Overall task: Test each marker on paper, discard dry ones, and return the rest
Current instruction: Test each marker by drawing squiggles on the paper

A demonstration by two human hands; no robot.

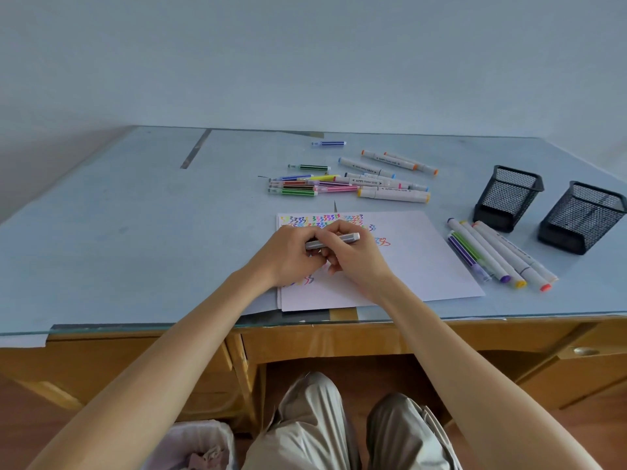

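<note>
Over the scribbled paper (407, 266), the left hand (288, 254) and right hand (356, 259) both curl their fingers round a grey marker (334, 241), probably light, stiff and slick (best gripped mid-barrel while working the cap).

Grey marker (334, 241) lay level over paper (407, 266), gripped by both hands; cap state hard to tell. Paper carried colourful squiggles along top edge. Unsorted marker pile (353, 179) sat behind paper; five markers (498, 254) lay right, beside two empty mesh holders (509, 195).
</note>
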